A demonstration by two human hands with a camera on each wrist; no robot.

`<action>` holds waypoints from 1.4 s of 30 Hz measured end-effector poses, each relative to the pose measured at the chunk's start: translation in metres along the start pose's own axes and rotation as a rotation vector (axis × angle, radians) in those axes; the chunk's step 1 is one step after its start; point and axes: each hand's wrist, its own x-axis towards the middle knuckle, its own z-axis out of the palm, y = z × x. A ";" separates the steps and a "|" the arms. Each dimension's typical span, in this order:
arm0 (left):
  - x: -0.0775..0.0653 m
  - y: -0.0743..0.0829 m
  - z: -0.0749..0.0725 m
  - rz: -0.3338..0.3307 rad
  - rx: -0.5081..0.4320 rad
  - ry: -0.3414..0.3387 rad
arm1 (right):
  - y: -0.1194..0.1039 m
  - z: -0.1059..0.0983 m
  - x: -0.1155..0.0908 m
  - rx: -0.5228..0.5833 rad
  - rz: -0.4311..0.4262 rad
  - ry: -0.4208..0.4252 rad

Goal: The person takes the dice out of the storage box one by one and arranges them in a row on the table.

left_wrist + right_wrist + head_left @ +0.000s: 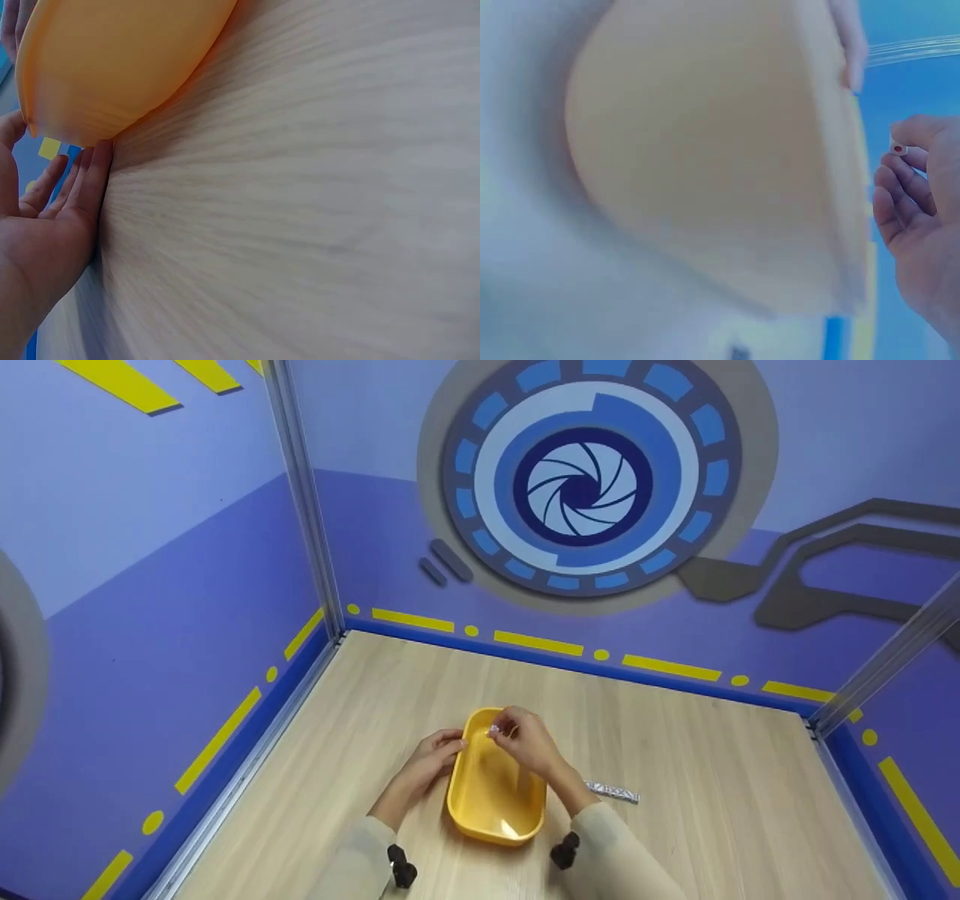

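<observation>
A yellow plastic box (495,787), deep with rounded corners, stands on the wooden table. My left hand (433,757) steadies its left side. The left wrist view shows the thumb at the rim and fairly straight fingers against the outer wall of the box (120,67). Over the far end of the box, my right hand (525,741) pinches a small white die (493,730) between thumb and fingertips. In the right wrist view, the die (898,148) shows a red dot; the other fingers are curled below it.
A row of small white pieces with dark marks (613,792), like dice set side by side, lies right of the box, partly behind my right forearm. Blue printed walls (375,547) with metal corner posts (300,495) close off the back and sides.
</observation>
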 end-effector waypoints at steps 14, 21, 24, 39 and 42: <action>-0.005 -0.003 0.000 0.015 0.034 0.021 | 0.050 -0.119 -0.099 -0.046 0.041 0.129; -0.006 -0.001 -0.003 0.003 0.023 0.016 | 0.087 -0.148 -0.153 -0.097 0.183 0.201; -0.006 -0.001 -0.004 0.007 0.021 0.015 | 0.100 -0.150 -0.170 -0.118 0.266 0.193; -0.005 0.000 0.001 0.009 0.029 0.015 | 0.132 -0.135 -0.191 -0.202 0.356 0.143; -0.004 0.001 0.002 0.003 0.025 0.015 | 0.133 -0.134 -0.192 -0.216 0.339 0.146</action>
